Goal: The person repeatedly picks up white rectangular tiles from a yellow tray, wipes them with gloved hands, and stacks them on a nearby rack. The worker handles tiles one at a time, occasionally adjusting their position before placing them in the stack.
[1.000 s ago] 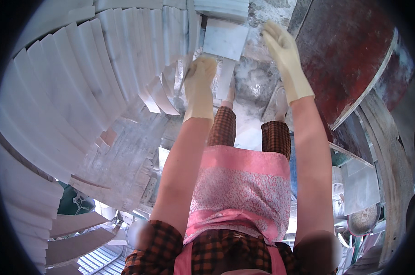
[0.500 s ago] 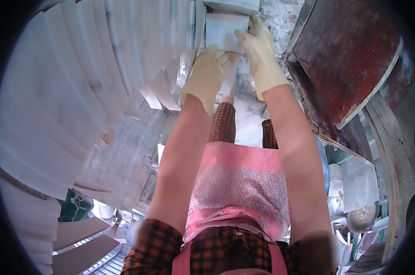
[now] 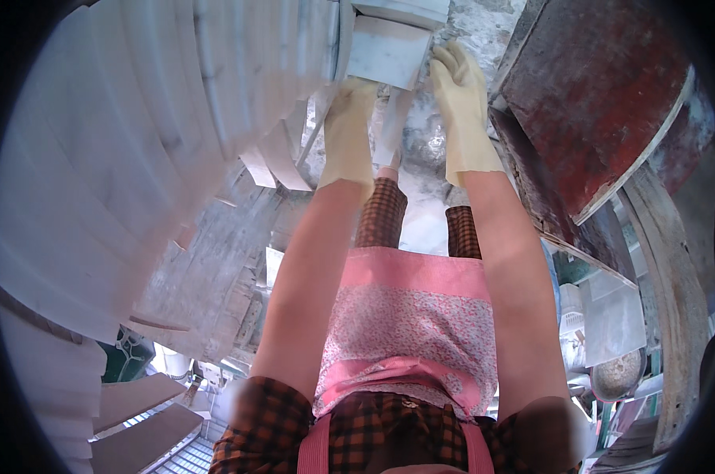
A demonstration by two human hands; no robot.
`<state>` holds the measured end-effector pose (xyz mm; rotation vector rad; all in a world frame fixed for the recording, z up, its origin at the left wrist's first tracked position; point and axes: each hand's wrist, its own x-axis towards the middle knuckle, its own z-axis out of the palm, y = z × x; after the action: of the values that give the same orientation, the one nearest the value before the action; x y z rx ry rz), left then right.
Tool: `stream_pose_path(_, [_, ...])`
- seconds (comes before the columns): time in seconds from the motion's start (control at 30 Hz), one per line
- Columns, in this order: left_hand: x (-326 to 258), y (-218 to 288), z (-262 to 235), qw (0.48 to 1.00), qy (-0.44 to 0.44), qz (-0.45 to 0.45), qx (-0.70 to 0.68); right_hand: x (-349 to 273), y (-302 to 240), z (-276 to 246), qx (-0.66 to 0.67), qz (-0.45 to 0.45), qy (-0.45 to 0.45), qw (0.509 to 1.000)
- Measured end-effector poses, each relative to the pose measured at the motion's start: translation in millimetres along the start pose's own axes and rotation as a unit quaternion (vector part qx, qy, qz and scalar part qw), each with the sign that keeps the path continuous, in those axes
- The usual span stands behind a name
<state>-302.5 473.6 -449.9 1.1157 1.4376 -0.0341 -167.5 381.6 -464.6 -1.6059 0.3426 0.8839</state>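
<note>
A small, pale marble-like slab (image 3: pixel 389 51) lies at the top of the view, in front of another white slab (image 3: pixel 409 9). My left hand (image 3: pixel 349 126), in a cream rubber glove, reaches to its near left corner. That hand's fingers are blurred and partly hidden at the slab's edge, so I cannot make out a grip. On the other side, my right hand (image 3: pixel 460 99), gloved the same way, is off the slab's right edge. Its fingers are loosely bent, and nothing shows in them.
Long white slabs (image 3: pixel 136 142) stand in a row along the left. Short white offcuts (image 3: pixel 282 158) lean near my left forearm. Dark red boards (image 3: pixel 594 95) lean at the right, beside a curved wooden plank (image 3: pixel 677 300). A basin (image 3: pixel 618 375) sits lower right.
My right hand has come off the slab and moved slightly right and toward me. The left hand has drawn a little lower and left at the near corner. The slab has shifted only slightly.
</note>
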Motion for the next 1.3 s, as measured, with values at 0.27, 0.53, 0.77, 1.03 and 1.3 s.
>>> stream_pose_path(0.27, [33, -13, 0, 0.834, 0.062, 0.356, 0.417, -13, 25, 6, 0.001, 0.034, -0.052, 0.998])
stream_pose_path(0.53, [24, 4, -2, 0.809, 0.045, 0.309, 0.499, -20, 43, 26, -0.030, -0.014, -0.026, 0.999])
stream_pose_path(0.77, [34, -17, 2, 0.981, 0.095, 0.108, -0.126, -11, 17, 9, -0.064, 0.078, -0.063, 0.993])
stream_pose_path(1.03, [12, 23, 36, 0.961, 0.182, -0.023, -0.207, -3, 25, 16, -0.053, 0.054, -0.014, 0.997])
stream_pose_path(1.3, [19, 27, 41, 0.970, 0.217, -0.043, -0.103, 1, 14, 29, -0.178, 0.128, 0.028, 0.975])
